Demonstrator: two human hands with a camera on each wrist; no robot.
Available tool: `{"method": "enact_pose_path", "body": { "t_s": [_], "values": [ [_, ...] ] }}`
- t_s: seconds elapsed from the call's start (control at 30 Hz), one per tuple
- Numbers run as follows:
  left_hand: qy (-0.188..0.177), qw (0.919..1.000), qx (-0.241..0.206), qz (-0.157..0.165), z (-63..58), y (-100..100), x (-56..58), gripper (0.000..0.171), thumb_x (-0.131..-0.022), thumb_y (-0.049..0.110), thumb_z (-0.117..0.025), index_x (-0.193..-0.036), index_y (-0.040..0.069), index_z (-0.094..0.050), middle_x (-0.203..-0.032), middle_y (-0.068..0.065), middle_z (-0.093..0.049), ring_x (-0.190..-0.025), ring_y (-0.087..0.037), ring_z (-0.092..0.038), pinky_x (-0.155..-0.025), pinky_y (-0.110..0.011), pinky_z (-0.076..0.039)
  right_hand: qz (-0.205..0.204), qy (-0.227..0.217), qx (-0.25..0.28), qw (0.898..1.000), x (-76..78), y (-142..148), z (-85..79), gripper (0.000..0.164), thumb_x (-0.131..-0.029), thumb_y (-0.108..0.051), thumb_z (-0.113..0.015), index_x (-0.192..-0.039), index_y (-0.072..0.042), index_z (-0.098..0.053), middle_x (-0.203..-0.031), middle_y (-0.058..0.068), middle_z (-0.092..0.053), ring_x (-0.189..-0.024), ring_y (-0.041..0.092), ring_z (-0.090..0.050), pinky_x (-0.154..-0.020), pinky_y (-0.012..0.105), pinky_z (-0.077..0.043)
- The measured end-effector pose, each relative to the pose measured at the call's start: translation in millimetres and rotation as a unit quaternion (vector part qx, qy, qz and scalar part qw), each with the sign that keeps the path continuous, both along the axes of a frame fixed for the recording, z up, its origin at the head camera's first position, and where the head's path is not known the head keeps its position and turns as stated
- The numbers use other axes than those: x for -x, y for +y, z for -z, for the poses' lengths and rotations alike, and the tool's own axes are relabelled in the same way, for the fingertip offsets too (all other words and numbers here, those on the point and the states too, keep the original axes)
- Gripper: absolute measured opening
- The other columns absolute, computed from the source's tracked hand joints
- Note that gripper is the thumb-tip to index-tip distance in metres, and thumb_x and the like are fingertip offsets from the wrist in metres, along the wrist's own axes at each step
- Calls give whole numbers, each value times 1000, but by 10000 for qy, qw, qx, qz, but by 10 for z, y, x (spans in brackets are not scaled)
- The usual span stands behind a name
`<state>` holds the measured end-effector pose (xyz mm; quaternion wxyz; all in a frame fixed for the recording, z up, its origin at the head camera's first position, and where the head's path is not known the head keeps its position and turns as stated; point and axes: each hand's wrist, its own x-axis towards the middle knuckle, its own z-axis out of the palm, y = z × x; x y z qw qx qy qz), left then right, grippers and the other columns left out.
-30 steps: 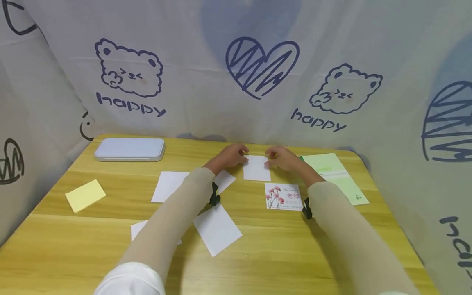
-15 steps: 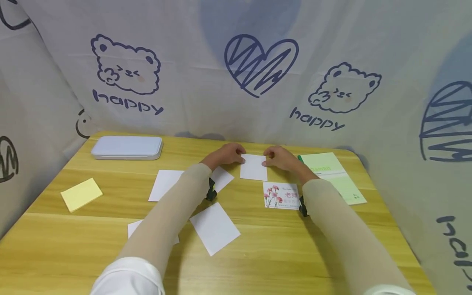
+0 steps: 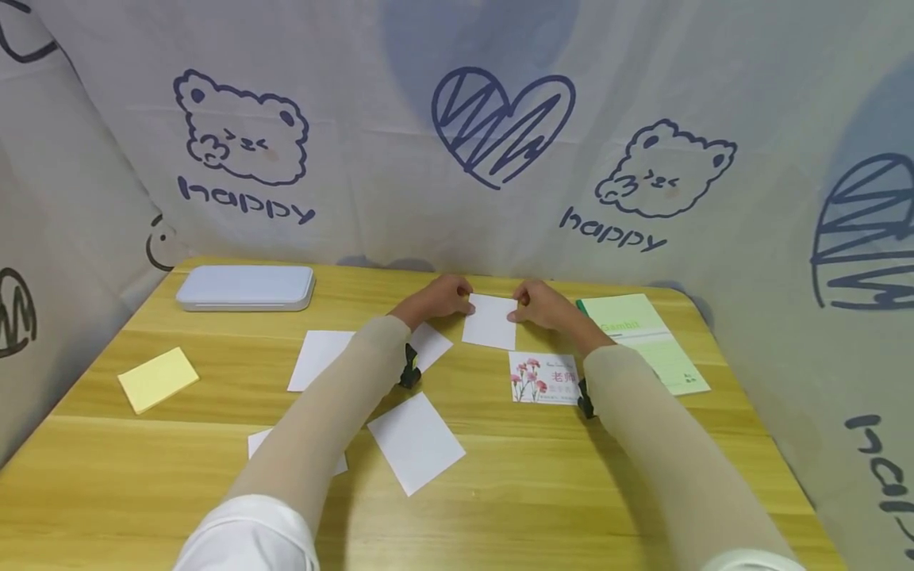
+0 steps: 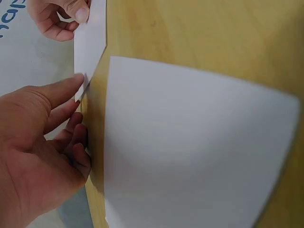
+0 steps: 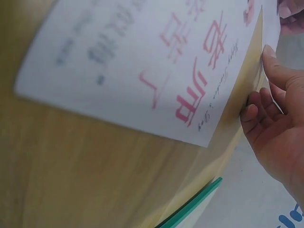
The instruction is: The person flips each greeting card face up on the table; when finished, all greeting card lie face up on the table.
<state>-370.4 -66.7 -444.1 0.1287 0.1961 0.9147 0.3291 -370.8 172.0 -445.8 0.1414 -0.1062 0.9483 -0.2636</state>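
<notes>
Paper (image 3: 489, 323) between hands (image 3: 448, 296); greeting card (image 3: 544, 378) before it; notebook (image 3: 657, 349) right; case (image 3: 245, 286) left, sticky pad (image 3: 159, 381) before case.

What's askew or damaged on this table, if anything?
Only untidiness: the lower-middle white card and yellow pad lie skewed, unlike the straighter flower card. No spill or damage shows, and the held card looks intact; the left sleeve partly hides other cards.

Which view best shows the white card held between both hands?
The head view: the white card shows almost whole. Left wrist view: a slanted strip, cropped at the top; right wrist view: only a sliver.
</notes>
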Motion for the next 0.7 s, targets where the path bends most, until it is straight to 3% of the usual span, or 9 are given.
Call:
{"method": "enact_pose_path", "body": {
  "t_s": [0.13,0.27,0.37,0.5,0.6,0.7],
  "values": [
    [-165,9990,-294,-297,-15,5,-10,35,-98,13,-65,-128,-4,-58,-119,-16,-61,-101,-23,-54,-93,-33,-48,52,34,55,10000,-11,-20,-15,43,-93,-31,-74,-123,-8,-54,-112,10,-54,-104,26,-50,-94,40,-43],
    [-396,9915,-1074,-621,-79,13,-51,34,-98,7,-62,-128,-5,-54,-111,-14,-59,-91,-19,-52,-79,-28,-46,-9,144,356,9993,-40,-7,-68,43,-97,-28,-68,-131,-7,-52,-114,11,-58,-98,26,-56,-87,37,-49],
    [-514,9782,-1849,-795,-167,19,-80,34,-98,3,-58,-130,-7,-51,-110,-14,-56,-92,-20,-53,-83,-32,-50,-75,284,1006,9945,-77,27,-162,34,-102,-20,-61,-130,-3,-53,-112,16,-62,-89,30,-63,-81,38,-55],
    [-556,9569,-2673,-987,-306,26,-122,34,-97,-2,-57,-129,-8,-48,-107,-12,-53,-93,-21,-52,-92,-42,-51,34,499,1918,9802,-147,48,-339,25,-103,-12,-57,-125,2,-57,-106,22,-63,-85,40,-66,-78,43,-58],
    [-505,9486,-2930,-1083,-407,22,-195,33,-95,-2,-59,-127,-6,-50,-104,-10,-53,-92,-21,-52,-94,-48,-51,110,582,2350,9702,-234,55,-461,26,-103,-13,-58,-124,2,-58,-105,23,-65,-86,43,-65,-78,42,-59],
    [-377,9448,-3066,-1094,-497,6,-362,31,-94,0,-61,-125,-3,-53,-105,-10,-54,-93,-21,-54,-96,-52,-50,79,618,2623,9630,-374,77,-540,30,-102,-15,-61,-127,0,-59,-103,21,-66,-81,35,-66,-74,37,-59]
  ]
}}
